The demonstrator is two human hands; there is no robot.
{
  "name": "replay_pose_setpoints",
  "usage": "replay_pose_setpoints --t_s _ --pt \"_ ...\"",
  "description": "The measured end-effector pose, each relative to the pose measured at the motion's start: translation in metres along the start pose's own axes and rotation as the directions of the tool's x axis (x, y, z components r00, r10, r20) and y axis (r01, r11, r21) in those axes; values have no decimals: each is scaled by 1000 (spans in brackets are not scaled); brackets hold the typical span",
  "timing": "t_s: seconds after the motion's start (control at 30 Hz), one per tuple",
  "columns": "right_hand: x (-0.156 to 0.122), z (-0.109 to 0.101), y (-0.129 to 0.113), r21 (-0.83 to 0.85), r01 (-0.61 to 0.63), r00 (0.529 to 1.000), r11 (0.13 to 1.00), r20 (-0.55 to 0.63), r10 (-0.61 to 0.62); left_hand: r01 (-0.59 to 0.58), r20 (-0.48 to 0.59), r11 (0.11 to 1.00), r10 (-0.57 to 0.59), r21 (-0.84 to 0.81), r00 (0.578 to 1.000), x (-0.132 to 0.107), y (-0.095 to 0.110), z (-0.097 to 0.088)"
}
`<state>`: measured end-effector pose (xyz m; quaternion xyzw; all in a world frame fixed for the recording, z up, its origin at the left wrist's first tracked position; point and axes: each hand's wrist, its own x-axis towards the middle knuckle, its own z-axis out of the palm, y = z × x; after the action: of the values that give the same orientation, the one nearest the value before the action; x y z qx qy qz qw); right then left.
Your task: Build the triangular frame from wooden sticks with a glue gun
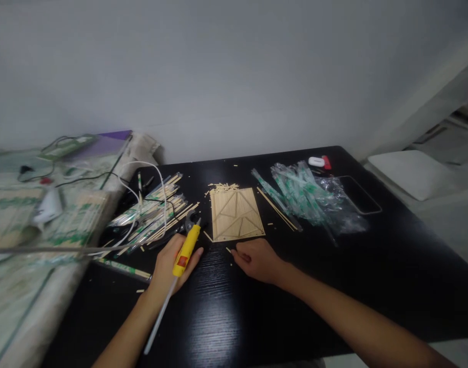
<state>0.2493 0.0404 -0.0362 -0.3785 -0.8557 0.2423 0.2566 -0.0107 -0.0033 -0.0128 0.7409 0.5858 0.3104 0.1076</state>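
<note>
L hand (165, 265) lower ctr-left of frame, forearm rising from bottom edge, angled up & rt. Fingers wrapped round yellow glue gun (186, 250), thumb out on rt side; nozzle pts up & slightly rt, white glue stick (159, 319) trailing down-left past wrist.

R hand (260, 259) just rt of ctr, forearm long diag. from lower rt corner. Wrist low, fingers curled in tight, short stick pc (228, 250) pinched at tips, pointing up-left.

Wooden board (239, 210) mid-frame, flat on black tabletop (314, 301), just above R hand; thin sticks on it form triangles. Heap of cut pcs (224, 188) along its top edge.

Pliers (191, 220) just above gun's nozzle, part hidden. Wrapped chopsticks (157, 212) ctr-left; green-printed plastic wrappers (303, 191) rt of board, two bare sticks (277, 209) between.
</note>
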Motion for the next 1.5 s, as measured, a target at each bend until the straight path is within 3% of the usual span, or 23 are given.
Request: replay_pose_setpoints --t_s 0.4,0.63,1.5 --pt "1 -4 -2 35 -41 998 999 50 39 72 -81 996 -67 62 995 5 1 0" --pt "2 -2 1 44 -43 998 998 52 41 143 -79 988 -139 54 987 4 -3 1" --pt "3 -8 -1 9 -51 995 999 91 50 153 -22 988 -153 7 988 4 -4 0"
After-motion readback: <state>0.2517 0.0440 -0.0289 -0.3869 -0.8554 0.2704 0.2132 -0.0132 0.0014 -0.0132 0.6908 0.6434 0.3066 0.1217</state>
